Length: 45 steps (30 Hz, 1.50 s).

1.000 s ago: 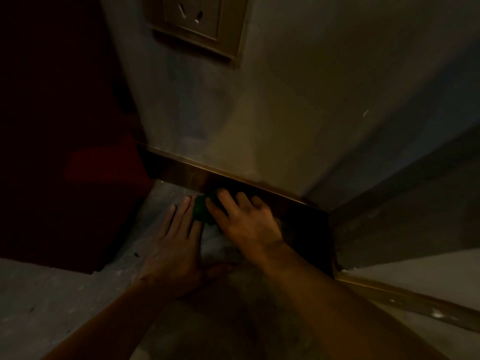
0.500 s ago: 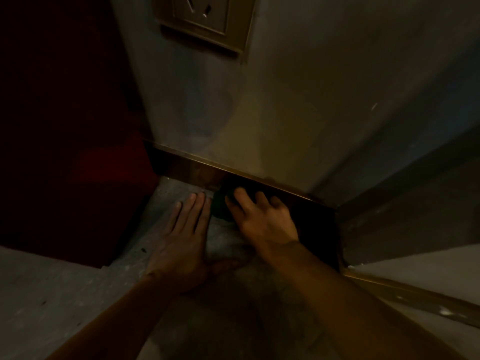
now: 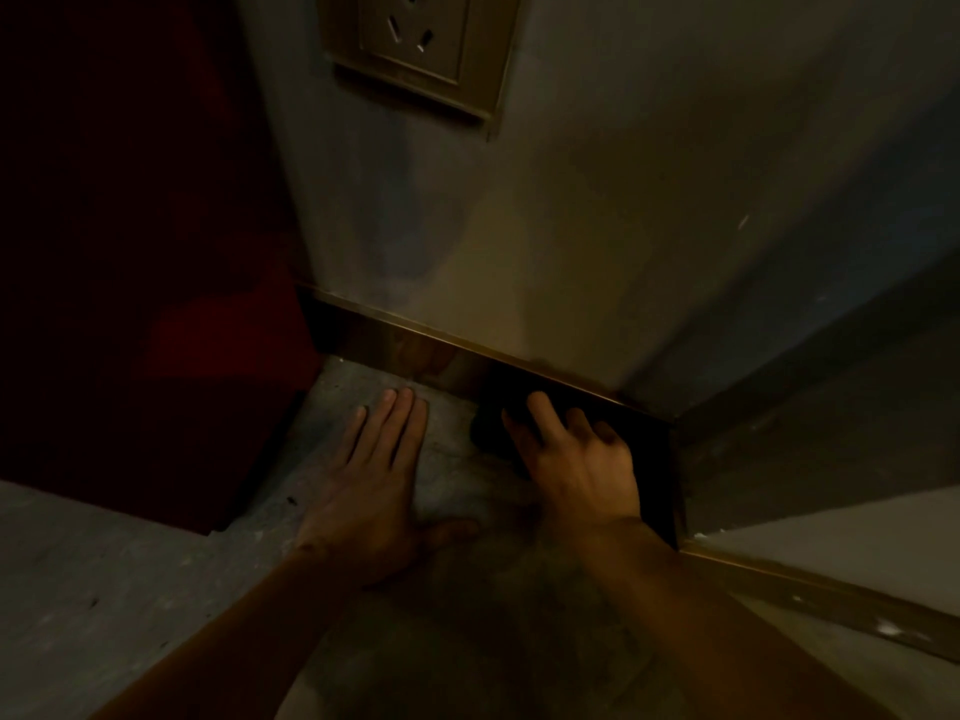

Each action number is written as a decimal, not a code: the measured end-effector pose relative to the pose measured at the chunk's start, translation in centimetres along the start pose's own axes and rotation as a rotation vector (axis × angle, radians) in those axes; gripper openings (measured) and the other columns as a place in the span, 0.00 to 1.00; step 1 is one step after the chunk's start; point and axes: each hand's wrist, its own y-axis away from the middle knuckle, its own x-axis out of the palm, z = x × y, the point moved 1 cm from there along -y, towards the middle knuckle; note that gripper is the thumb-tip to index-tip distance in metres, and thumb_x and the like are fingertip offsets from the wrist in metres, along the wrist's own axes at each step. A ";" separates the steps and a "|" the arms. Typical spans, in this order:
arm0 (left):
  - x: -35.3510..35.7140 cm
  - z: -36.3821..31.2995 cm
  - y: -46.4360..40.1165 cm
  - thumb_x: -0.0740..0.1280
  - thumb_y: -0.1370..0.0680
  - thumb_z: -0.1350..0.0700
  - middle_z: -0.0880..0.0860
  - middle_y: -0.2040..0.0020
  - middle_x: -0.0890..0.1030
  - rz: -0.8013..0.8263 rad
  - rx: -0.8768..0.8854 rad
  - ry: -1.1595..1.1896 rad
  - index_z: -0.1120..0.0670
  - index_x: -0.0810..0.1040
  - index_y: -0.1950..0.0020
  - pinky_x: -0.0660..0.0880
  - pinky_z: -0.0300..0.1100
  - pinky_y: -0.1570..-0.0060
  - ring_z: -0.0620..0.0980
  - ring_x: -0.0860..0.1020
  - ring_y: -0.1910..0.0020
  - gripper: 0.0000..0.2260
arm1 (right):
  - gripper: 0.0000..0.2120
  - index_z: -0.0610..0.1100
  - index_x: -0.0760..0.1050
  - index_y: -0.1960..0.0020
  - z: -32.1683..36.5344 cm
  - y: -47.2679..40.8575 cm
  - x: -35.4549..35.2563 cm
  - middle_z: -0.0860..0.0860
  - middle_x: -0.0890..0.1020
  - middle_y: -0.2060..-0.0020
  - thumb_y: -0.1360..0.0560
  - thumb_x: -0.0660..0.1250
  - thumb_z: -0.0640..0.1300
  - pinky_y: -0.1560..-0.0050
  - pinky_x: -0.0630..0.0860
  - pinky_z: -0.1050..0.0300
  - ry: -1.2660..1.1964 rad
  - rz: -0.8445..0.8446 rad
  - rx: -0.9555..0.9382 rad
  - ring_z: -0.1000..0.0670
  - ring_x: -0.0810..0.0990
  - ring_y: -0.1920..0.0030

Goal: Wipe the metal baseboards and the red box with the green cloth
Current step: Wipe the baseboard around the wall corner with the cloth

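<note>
The light is dim. A shiny metal baseboard point(image 3: 395, 345) runs along the foot of the grey wall, slanting down to the right corner. My right hand point(image 3: 576, 454) presses the green cloth point(image 3: 491, 413), which looks almost black here, against the baseboard's right part near the corner. My left hand point(image 3: 374, 470) lies flat on the concrete floor, fingers together, pointing at the baseboard and holding nothing. The red box point(image 3: 156, 283) stands at the left, dark, touching the baseboard's left end. A second baseboard point(image 3: 810, 589) runs along the right wall.
A wall socket point(image 3: 415, 49) sits high on the grey wall above the baseboard. The inner wall corner point(image 3: 675, 423) is just right of my right hand. Bare concrete floor point(image 3: 104, 589) spreads at the lower left.
My right hand has slid the cloth to the right along the baseboard, toward the corner. My left hand has stayed flat on the floor. The view has shifted a little.
</note>
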 end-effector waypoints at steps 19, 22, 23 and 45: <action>-0.8 -0.1 -0.1 0.48 0.37 0.15 0.53 0.20 0.34 0.040 -0.021 0.049 0.53 0.34 0.21 0.34 0.54 0.24 0.48 0.29 0.24 0.59 | 0.20 0.51 0.74 0.38 -0.5 1.6 -1.9 0.46 0.65 0.36 0.30 0.71 0.47 0.71 0.65 0.55 -0.168 0.352 0.315 0.45 0.78 0.63; -1.3 -0.5 -0.2 0.47 0.37 0.15 0.53 0.21 0.33 0.043 -0.004 0.074 0.53 0.34 0.21 0.33 0.53 0.24 0.48 0.29 0.24 0.59 | 0.21 0.53 0.73 0.40 -0.5 2.4 -3.0 0.48 0.66 0.38 0.32 0.72 0.50 0.71 0.66 0.56 -0.228 0.321 0.372 0.46 0.77 0.64; -1.2 -0.2 -0.2 0.47 0.37 0.15 0.52 0.21 0.32 0.059 -0.003 0.082 0.53 0.33 0.21 0.33 0.53 0.24 0.48 0.28 0.25 0.59 | 0.22 0.54 0.73 0.40 -0.1 2.4 -3.0 0.49 0.66 0.39 0.32 0.73 0.52 0.71 0.66 0.57 -0.256 0.312 0.390 0.47 0.77 0.64; -6.4 -3.1 3.2 0.67 0.28 0.33 0.41 0.31 0.73 -0.018 0.375 0.246 0.35 0.59 0.26 0.58 0.39 0.33 0.41 0.69 0.32 0.33 | 0.23 0.63 0.75 0.43 1.3 6.6 -3.8 0.63 0.71 0.47 0.36 0.70 0.49 0.48 0.75 0.61 -0.937 0.134 0.303 0.58 0.76 0.49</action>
